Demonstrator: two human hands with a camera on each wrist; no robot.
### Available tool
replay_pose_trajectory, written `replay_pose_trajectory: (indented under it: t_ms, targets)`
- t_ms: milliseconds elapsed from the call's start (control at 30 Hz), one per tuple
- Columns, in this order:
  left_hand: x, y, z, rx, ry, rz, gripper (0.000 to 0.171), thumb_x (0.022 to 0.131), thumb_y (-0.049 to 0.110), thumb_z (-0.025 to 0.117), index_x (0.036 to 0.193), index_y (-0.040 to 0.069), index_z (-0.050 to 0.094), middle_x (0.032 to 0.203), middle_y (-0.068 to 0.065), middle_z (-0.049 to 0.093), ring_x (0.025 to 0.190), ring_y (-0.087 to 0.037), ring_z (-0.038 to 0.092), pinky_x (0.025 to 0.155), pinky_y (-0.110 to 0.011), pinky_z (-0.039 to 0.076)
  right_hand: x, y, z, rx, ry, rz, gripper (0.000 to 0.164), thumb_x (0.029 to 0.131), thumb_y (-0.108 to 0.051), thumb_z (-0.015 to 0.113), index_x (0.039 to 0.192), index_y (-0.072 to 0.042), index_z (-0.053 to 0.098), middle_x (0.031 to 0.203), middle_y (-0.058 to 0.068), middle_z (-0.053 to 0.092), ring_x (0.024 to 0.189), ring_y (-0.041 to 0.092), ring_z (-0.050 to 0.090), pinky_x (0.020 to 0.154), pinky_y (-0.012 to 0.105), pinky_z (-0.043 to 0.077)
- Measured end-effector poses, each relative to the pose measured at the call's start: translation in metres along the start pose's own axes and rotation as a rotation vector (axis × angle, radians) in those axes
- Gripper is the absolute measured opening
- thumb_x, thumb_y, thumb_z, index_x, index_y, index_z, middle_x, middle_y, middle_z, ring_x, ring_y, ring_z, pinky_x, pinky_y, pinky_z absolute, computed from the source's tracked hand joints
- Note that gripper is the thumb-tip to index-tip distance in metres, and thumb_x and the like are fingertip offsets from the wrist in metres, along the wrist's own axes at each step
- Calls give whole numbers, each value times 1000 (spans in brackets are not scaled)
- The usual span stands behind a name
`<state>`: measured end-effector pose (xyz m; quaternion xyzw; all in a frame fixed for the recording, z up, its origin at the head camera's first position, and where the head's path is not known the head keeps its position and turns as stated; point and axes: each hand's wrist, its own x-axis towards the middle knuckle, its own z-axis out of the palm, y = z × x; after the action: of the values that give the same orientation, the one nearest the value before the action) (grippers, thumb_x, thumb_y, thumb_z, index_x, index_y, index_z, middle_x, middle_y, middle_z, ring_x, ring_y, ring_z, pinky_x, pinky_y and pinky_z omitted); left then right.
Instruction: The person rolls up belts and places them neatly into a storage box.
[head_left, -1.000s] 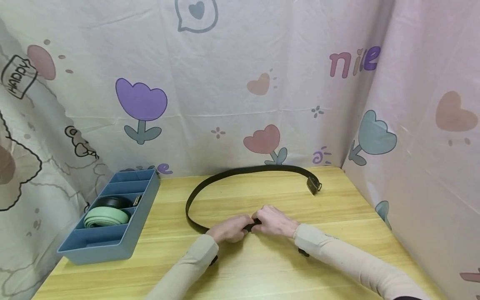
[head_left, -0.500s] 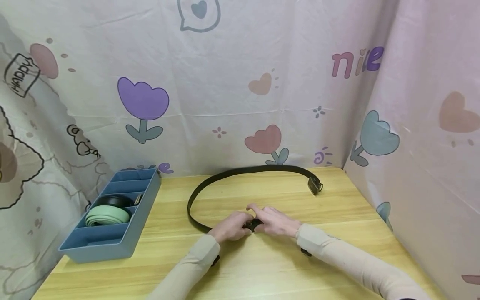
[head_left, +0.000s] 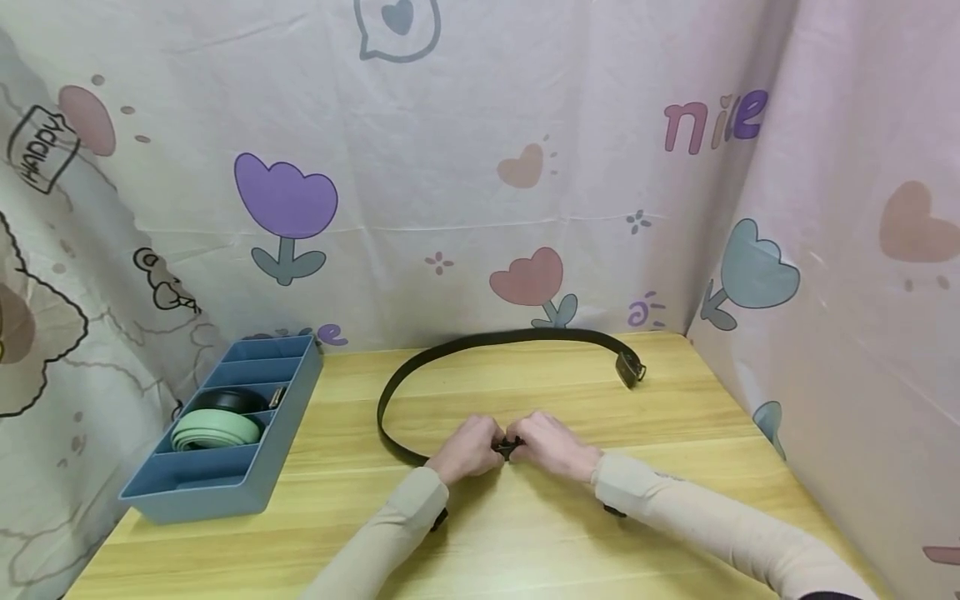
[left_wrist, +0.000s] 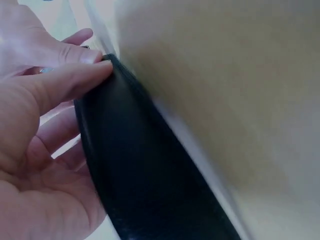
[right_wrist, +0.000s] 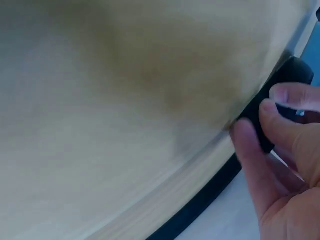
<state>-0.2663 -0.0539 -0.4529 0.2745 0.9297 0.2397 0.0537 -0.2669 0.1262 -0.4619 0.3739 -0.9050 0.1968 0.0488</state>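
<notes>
A black belt [head_left: 450,348] lies on edge on the table in a wide arc, its metal buckle [head_left: 632,369] at the far right. Its other end is up between my two hands near the table's middle. My left hand [head_left: 468,448] pinches the strap, thumb laid along its upper edge in the left wrist view. Meeting it from the right, my right hand [head_left: 551,446] grips the same end with thumb and fingers. In the right wrist view this belt end [right_wrist: 297,70] looks bent over into a short, thick fold, partly hidden by fingertips.
A blue divided organizer box [head_left: 288,437] stands at the table's left. Inside are a coiled green belt [head_left: 216,430] and a coiled black belt [head_left: 232,402] with its buckle. A printed curtain [head_left: 442,167] hangs behind and at both sides of the wooden table [head_left: 540,533].
Half a second ago my right index finger was raised; now it is down on the belt end. My hands have drawn slightly together, and the strap's left curve has shifted slightly right.
</notes>
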Motion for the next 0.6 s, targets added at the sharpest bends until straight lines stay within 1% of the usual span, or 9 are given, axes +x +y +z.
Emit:
replay_pose_trajectory:
  t_ms: [67,133,200,267,333,433,467,533,600]
  targets:
    - [0,0,1,-17,4,-10,20,71,-3,70,62,14,64,57,9,48,54,-6,39,50,-19,30,-1,-2,1,-79,28,-14,7,80,-21,80,81,-17,75,78,-7,63,69,5,55,58,18,44]
    - [0,0,2,-25,11,-14,19,72,-2,70,63,14,66,57,9,51,54,-6,40,50,-18,31,-2,-3,3,-153,55,-27,5,80,-24,79,81,-20,76,74,-9,56,66,6,50,55,19,40]
    - [1,0,2,-21,15,-11,20,73,-1,70,62,15,66,57,10,52,53,-5,40,49,-18,32,-3,-4,3,-181,60,-34,6,82,-25,77,79,-20,75,69,-9,53,62,5,45,51,19,36]
    - [1,-1,1,-23,8,4,19,74,0,71,62,15,67,57,10,52,53,-5,41,49,-18,32,-4,-4,1,-157,41,-46,9,86,-23,74,78,-19,73,66,-8,57,59,2,45,49,18,36]
    - [2,-3,-1,-24,-17,39,17,77,2,73,66,13,68,57,10,51,53,-5,41,50,-18,32,-3,-2,-2,-124,9,-73,10,88,-20,72,79,-17,72,67,-6,61,57,0,46,49,17,38]
    - [3,-7,-4,-11,-86,131,9,81,8,76,77,12,70,61,8,52,58,-5,41,54,-18,31,-2,6,-5,-80,-51,-148,7,89,-18,70,84,-15,74,72,-4,65,61,-1,50,55,13,42]
    - [4,-9,-5,-6,-113,166,7,82,10,77,82,12,70,64,7,53,60,-5,41,56,-18,32,-2,9,-6,-69,-69,-186,6,90,-17,70,86,-15,74,75,-4,66,64,-1,53,58,12,44]
    - [5,-13,-7,-16,-167,220,12,83,12,78,89,13,68,70,3,56,65,-6,43,60,-19,33,1,16,-6,-61,-97,-274,5,90,-17,70,91,-15,74,80,-4,68,69,-1,58,65,10,46]
    - [6,-17,-8,-48,-215,249,17,82,12,78,93,13,66,76,1,59,68,-7,46,63,-20,34,3,22,-6,-54,-117,-364,7,91,-18,69,95,-16,74,86,-5,70,76,0,61,71,8,46]
